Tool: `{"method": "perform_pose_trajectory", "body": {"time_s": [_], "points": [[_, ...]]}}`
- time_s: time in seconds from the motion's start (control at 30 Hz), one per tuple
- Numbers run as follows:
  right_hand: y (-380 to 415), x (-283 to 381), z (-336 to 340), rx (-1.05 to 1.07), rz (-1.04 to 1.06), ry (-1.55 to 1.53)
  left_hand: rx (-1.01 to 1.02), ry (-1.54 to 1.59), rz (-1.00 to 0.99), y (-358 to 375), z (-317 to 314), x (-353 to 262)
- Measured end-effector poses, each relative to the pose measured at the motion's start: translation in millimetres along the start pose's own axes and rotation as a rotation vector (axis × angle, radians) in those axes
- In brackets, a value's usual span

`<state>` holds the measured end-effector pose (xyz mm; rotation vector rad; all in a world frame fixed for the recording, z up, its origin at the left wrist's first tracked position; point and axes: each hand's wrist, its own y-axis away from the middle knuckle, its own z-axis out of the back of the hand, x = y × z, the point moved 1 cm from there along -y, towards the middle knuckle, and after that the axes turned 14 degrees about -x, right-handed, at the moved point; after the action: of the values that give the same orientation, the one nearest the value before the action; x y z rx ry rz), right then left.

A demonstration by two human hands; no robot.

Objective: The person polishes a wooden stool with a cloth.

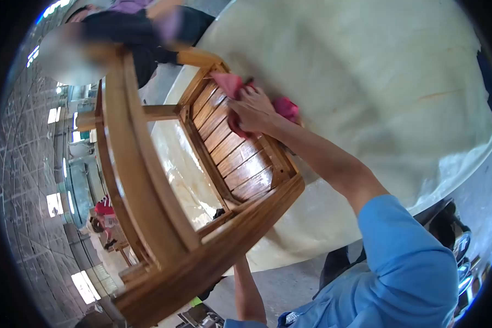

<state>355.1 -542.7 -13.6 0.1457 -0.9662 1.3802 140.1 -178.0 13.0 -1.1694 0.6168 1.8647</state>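
A varnished wooden chair [205, 243] lies tipped on a covered table, its slatted seat panel [238, 158] framed by rails and facing me. My right hand [251, 109] is closed over a pink-red cloth [228, 83], pressing it against the slats near the frame's far right side. Parts of the cloth stick out on both sides of the hand. My left forearm [249, 290] reaches up behind the thick near rail of the chair. That rail hides my left hand, so its fingers cannot be made out.
The round table [355, 71] wears a pale, glossy plastic-like sheet. Close to the chair's far side stands another person in dark clothing [126, 33]. Farther off, a person in red [105, 208] is in the workshop. Metal-framed items [464, 262] stand behind me.
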Motion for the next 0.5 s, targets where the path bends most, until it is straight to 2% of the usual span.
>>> {"method": "perform_pose_trajectory", "body": {"time_s": [0.07,0.2,0.27,0.3,0.33,0.4,0.43,0.47,0.5], "points": [[47,9,19,-0.103,0.050,-0.045,0.019,0.061,-0.030,0,-7,-3],[125,25,83,0.143,-0.019,-0.198,0.128,0.124,-0.067,-6,-8,-8],[150,19,113,0.129,-0.365,-0.723,0.267,0.019,-0.065,-16,-1,-10],[154,37,127,0.106,-0.340,-0.705,0.276,0.050,-0.084,-19,6,-11],[157,59,146,0.043,-0.498,-1.114,0.220,0.069,-0.111,-22,15,-10],[154,101,175,-0.098,-0.300,-0.944,0.108,0.124,-0.161,-32,23,-11],[143,118,183,-0.102,-0.273,-0.923,0.043,0.147,-0.165,-27,26,-23],[132,138,190,-0.249,-0.167,-0.962,0.048,-0.181,-0.224,-27,43,-38],[121,155,197,-0.395,-0.054,-1.005,0.062,0.168,-0.263,-35,51,-54]]}}
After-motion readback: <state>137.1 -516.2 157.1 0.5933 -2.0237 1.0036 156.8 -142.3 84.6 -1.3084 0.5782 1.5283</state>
